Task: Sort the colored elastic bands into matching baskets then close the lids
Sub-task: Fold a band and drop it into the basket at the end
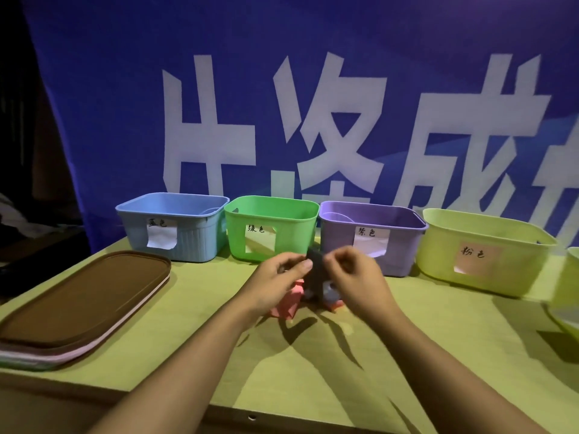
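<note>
Sorting step under way, judging by the open baskets and the stacked lids; lids not yet on. Left hand (283,270) and right hand (347,272) raised together above the table (194,308), fingers curled, each pinching an edge of one dark greyish band (315,264) stretched between them; true colour hard to tell in this dim light. Directly beneath both hands, a small heap of bands (291,300) on the table, pink ones plainest, a bluish one under the right hand. Just beyond the fingertips, green basket (271,227) and purple basket (369,236); further off past the left hand, blue basket (174,225); well out past the right hand, yellow-green basket (479,249) with a pinkish label. Far to the left-hand side, stack of lids (84,302), brown one on top. Next move, as a guess: settling the band's colour, freeing one hand, carrying the band forward over the matching rim and letting go; purple basket looks likeliest but uncertain. Care needed not to drag neighbours out of the heap.
</note>
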Action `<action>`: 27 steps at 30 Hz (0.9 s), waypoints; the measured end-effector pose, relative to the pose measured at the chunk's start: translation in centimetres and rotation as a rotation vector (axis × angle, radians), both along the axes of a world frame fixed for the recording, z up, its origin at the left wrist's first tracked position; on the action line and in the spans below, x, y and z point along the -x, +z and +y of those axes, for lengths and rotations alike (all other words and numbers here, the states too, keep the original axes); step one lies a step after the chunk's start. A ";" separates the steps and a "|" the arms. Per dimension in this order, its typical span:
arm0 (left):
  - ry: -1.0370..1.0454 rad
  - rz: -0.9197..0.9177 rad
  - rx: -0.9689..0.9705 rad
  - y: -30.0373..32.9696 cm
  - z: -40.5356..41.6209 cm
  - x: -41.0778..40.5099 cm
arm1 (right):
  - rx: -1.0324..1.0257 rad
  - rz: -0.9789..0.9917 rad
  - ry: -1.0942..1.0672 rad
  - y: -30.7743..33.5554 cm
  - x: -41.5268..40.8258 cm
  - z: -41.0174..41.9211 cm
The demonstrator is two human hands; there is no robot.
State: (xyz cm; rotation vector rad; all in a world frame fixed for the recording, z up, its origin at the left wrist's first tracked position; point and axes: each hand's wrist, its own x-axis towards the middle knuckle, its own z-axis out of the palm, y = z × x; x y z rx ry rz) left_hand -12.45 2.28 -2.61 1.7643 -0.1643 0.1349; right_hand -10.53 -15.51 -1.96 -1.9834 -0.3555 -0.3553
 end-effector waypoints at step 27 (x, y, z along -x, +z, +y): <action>0.101 -0.285 0.032 12.3 -6.0 0.7 | -0.367 -0.189 0.126 15.3 0.7 -1.6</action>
